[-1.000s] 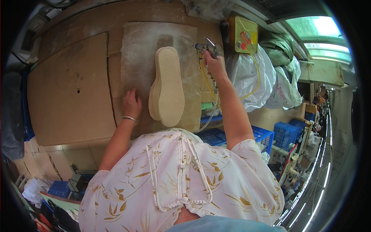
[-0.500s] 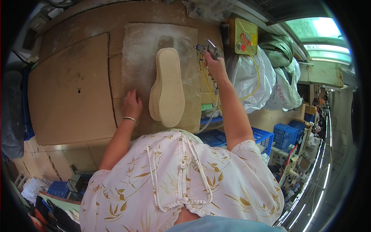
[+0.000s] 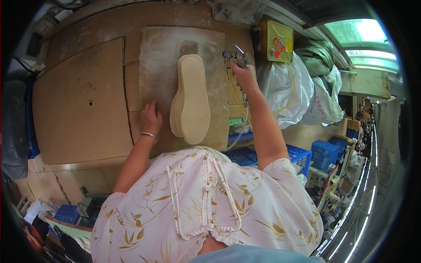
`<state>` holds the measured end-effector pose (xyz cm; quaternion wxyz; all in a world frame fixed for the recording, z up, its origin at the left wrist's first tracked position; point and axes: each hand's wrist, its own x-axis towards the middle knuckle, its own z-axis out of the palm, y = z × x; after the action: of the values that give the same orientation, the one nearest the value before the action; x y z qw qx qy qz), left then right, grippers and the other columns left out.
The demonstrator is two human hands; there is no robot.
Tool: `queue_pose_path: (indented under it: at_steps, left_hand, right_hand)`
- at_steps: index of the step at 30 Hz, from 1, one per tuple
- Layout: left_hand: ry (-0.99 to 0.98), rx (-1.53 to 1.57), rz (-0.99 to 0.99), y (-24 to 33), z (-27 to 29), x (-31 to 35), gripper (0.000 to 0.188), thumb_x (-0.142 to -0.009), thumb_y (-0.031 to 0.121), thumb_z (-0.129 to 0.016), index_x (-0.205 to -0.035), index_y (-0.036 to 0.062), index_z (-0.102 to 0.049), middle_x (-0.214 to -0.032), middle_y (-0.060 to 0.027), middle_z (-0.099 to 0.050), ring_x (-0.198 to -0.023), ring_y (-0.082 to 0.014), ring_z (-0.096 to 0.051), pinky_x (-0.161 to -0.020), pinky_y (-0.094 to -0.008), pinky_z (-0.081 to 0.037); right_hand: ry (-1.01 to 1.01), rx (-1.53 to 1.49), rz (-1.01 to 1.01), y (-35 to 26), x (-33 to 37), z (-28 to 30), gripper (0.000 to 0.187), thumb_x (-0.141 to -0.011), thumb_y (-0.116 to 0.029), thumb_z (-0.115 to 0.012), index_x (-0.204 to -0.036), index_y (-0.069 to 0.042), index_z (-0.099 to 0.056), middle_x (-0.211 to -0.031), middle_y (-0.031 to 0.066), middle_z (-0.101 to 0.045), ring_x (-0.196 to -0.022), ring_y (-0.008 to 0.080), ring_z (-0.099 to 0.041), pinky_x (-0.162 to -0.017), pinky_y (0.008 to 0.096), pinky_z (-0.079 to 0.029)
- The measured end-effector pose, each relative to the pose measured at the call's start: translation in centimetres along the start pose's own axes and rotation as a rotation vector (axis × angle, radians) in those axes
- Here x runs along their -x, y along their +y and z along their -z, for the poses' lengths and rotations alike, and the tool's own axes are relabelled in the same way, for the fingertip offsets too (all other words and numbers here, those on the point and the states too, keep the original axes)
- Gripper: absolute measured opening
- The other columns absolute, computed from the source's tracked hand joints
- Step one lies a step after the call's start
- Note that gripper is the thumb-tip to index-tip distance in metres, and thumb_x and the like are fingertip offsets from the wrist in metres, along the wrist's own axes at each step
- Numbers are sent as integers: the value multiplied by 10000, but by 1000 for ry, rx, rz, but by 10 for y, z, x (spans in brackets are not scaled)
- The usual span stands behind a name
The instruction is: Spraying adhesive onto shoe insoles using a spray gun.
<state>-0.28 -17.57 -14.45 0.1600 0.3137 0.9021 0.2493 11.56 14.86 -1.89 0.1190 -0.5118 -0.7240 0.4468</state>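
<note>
A stack of beige, sole-shaped insoles [image 3: 196, 98] lies lengthwise on a stained, whitish sheet [image 3: 160, 57] in front of me. The top insole sits slightly off to the right of those under it. My right hand [image 3: 245, 76] is wrapped round a metal spray gun [image 3: 237, 56], held to the right of the stack's upper end with its nozzle pointing left. A yellow hose and a clear hose run down from the gun. Left of the stack, my left hand [image 3: 151, 119] rests low over the sheet's edge, empty, with its fingers loosely apart and not touching the insoles.
Brown cardboard [image 3: 83, 101] covers the table to the left. A yellow can [image 3: 279, 41] with a hose [image 3: 293, 83] stands at the far right, beside white plastic sacks [image 3: 287, 94]. Blue crates [image 3: 324, 154] are lower right. Bright windows are at the upper right.
The spray gun has tilted slightly in my right hand, its nozzle staying to the right of the stack. My left hand and the insoles look unmoved.
</note>
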Motion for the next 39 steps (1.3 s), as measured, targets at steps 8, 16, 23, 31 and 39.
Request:
queue_pose_path:
  at_steps: [8, 16, 23, 31, 39]
  left_hand:
    - [30, 6, -17, 1, 0, 0, 394, -787, 111, -595, -1174, 57, -541, -1030, -147, -557, -876, -346, -580, -751, -435, -482]
    - [10, -2, -10, 1, 1, -2, 396, -801, 122, -586, -1189, 65, -533, -1057, -139, -549, -904, -345, -578, -764, -438, -489]
    - [61, 12, -41, 1, 0, -1, 393, -778, 98, -603, -1163, 46, -546, -984, -152, -563, -843, -341, -574, -739, -427, -473]
    - [60, 21, -41, -1, -1, 1, 389, -779, 98, -601, -1160, 44, -546, -1002, -155, -565, -872, -350, -574, -753, -429, -473]
    - [5, 16, -10, 2, 2, -1, 404, -789, 95, -591, -1186, 53, -527, -1063, -154, -548, -914, -357, -570, -788, -440, -479]
  right_hand:
    - [14, 3, 4, -2, 2, -1, 287, -801, -307, -653, -689, -44, -620, -571, 1, -530, -419, 107, -452, -394, 277, -391]
    - [10, -40, 4, -3, 0, 0, 280, -757, -312, -708, -756, -34, -669, -611, 17, -581, -502, 137, -550, -432, 305, -445]
    - [12, -52, -2, -7, 2, 1, 254, -763, -289, -707, -752, -38, -670, -605, 13, -576, -494, 130, -538, -423, 310, -434]
    - [21, -52, 58, 0, 0, 1, 290, -816, -318, -649, -698, -54, -625, -577, -9, -525, -452, 101, -465, -409, 273, -413]
    - [57, -64, 119, 4, -4, 1, 282, -810, -315, -656, -719, -48, -640, -587, -4, -539, -459, 103, -478, -409, 275, -414]
